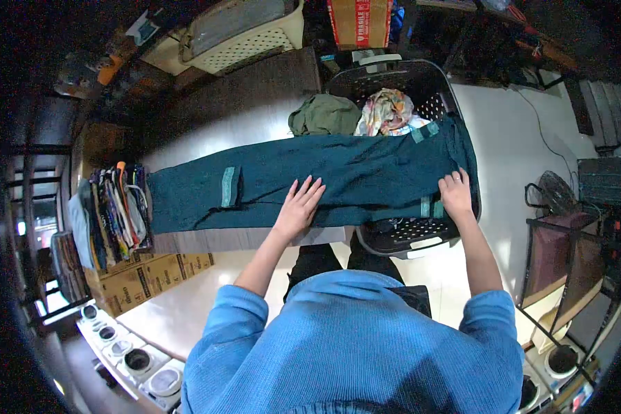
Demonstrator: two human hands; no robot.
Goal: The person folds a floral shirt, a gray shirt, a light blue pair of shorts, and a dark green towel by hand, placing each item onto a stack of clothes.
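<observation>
A long dark teal cloth garment (276,172) with lighter green patterned bands lies stretched from the stack of folded clothes across to the black laundry basket (455,103). My left hand (302,205) rests flat on its middle, near the front edge, fingers spread. At the garment's right end, over the basket, my right hand (457,194) is closed on the cloth, fingers curled. Behind the garment sit a bundled olive cloth (324,115) and a crumpled floral cloth (386,110), the floral one inside the basket.
Folded clothes (114,214) stand in a row at the left, above a cardboard box (152,281). A cream perforated basket (248,52) and a box marked fragile (361,24) are at the back. A dark metal-framed rack (566,262) is at the right.
</observation>
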